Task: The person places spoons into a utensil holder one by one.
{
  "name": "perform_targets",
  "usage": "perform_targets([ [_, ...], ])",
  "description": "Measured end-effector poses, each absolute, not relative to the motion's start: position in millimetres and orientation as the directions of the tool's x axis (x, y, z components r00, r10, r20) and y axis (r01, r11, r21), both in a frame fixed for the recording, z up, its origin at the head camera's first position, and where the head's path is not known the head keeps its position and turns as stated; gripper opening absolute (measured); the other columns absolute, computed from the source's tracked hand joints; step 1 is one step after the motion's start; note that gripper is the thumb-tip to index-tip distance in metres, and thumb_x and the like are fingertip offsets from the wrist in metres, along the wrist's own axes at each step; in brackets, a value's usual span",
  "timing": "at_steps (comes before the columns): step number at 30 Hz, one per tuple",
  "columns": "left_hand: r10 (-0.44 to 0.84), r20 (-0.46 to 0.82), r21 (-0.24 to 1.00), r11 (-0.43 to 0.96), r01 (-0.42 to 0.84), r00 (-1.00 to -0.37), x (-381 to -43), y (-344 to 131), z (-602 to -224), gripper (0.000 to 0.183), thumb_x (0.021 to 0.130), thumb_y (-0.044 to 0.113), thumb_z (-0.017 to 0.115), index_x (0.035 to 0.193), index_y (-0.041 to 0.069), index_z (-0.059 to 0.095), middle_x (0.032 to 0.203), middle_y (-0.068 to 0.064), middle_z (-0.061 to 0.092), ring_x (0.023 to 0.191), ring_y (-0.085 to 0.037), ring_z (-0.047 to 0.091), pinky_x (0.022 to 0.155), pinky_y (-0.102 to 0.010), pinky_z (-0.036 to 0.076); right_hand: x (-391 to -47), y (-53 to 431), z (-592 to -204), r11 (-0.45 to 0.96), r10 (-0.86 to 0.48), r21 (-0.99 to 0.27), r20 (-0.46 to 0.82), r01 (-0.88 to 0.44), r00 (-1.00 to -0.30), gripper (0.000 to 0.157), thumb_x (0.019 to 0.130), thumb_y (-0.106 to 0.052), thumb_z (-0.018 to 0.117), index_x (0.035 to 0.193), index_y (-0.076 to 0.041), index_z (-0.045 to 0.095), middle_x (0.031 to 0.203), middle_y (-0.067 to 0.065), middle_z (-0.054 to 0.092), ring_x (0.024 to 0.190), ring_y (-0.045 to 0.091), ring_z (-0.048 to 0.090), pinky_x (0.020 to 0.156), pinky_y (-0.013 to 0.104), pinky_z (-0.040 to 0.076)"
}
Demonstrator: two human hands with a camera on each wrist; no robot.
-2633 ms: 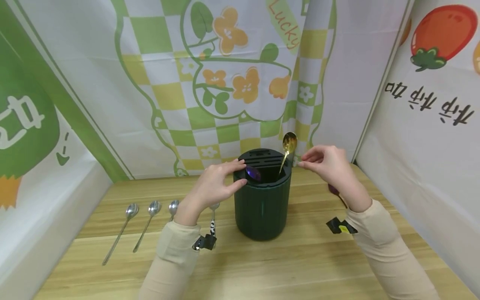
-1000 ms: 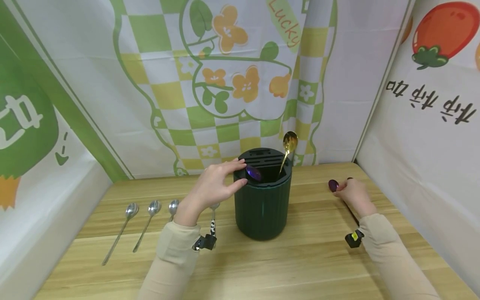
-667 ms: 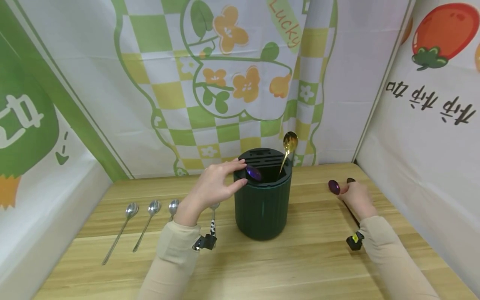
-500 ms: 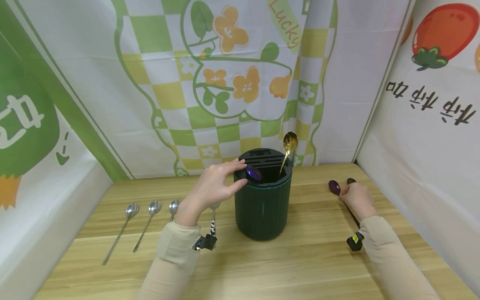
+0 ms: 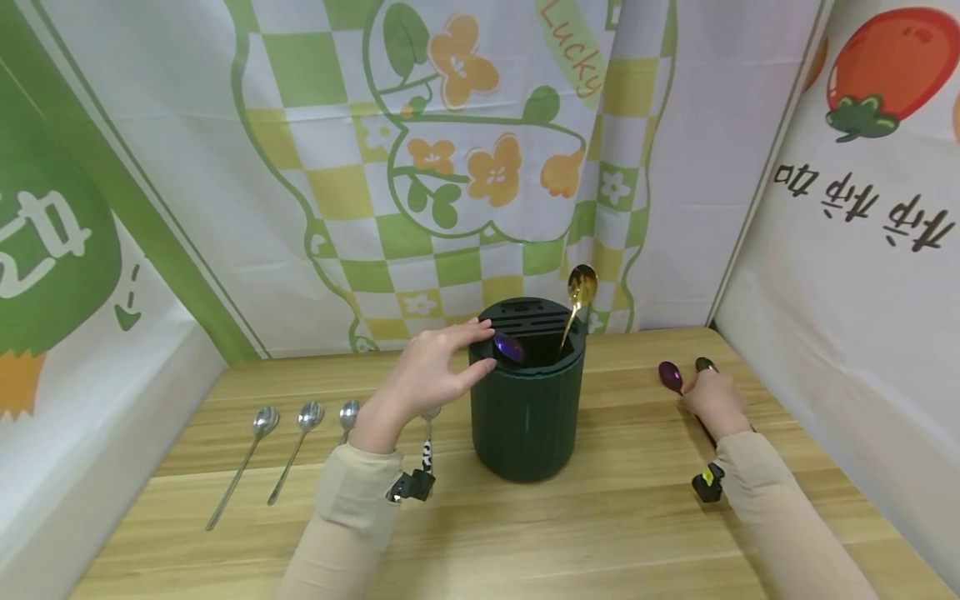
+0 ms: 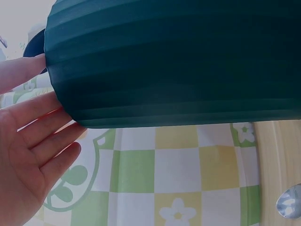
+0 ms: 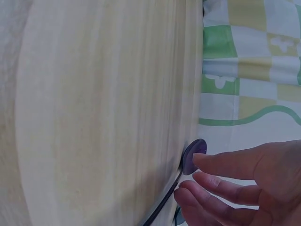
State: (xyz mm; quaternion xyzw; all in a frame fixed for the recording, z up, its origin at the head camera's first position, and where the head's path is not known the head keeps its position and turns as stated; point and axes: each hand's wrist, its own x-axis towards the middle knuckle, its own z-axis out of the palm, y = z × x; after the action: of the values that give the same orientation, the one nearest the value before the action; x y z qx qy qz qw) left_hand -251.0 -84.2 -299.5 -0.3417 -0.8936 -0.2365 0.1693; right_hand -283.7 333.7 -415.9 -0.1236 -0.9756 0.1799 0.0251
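My left hand (image 5: 429, 371) rests at the rim of a dark green ribbed utensil holder (image 5: 525, 425), thumb and fingers straight and spread. Between them a glossy purple spoon bowl (image 5: 509, 347) leans out of the front compartment, its handle hidden inside. A golden spoon (image 5: 581, 286) stands bowl-up at the holder's right. Over at the table's right side, my right hand (image 5: 717, 402) has its fingertips at the neck of another purple spoon (image 5: 670, 376), which lies bowl-away. In the right wrist view the thumb overlaps the bowl (image 7: 189, 159); whether the fingers pinch it, I cannot tell.
A dark spoon (image 5: 703, 364) lies just right of the right hand. On the left are several silver spoons (image 5: 264, 421), one with a black-and-white spotted handle (image 5: 427, 454) partly behind the left wrist. Patterned cloth (image 5: 450, 167) hangs behind the wooden table (image 5: 570, 550).
My right hand has come from beside the golden spoon, right and down to the purple spoon on the table, which has shifted slightly. The left hand has stayed at the holder's rim.
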Motion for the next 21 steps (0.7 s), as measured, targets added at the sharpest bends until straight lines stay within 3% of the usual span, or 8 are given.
perform_targets([
  [13, 0.531, 0.467, 0.301, 0.657, 0.691, -0.707, -250.6, -83.7, -298.9, 0.044, 0.085, 0.042, 0.053, 0.122, 0.019, 0.055, 0.129, 0.004, 0.049, 0.117, -0.016, 0.048, 0.095, -0.037, 0.039, -284.1, 338.2, -421.5, 0.911, 0.262, -0.332, 0.012, 0.243, -0.965, 0.017, 0.073, -0.020, 0.064, 0.073, -0.002, 0.063, 0.085, 0.028, 0.058, 0.071, 0.037, 0.056, 0.050, 0.040, 0.042],
  [21, 0.530, 0.461, 0.303, 0.660, 0.687, -0.712, -250.0, -83.8, -298.4, 0.043, 0.085, 0.042, 0.053, 0.122, 0.019, 0.054, 0.129, 0.004, 0.049, 0.118, -0.016, 0.047, 0.096, -0.036, 0.038, -289.1, 341.1, -423.5, 0.894, 0.277, -0.349, -0.062, 0.281, -0.959, 0.019, 0.073, -0.018, 0.063, 0.077, 0.001, 0.060, 0.091, 0.034, 0.055, 0.074, 0.038, 0.054, 0.052, 0.043, 0.043],
])
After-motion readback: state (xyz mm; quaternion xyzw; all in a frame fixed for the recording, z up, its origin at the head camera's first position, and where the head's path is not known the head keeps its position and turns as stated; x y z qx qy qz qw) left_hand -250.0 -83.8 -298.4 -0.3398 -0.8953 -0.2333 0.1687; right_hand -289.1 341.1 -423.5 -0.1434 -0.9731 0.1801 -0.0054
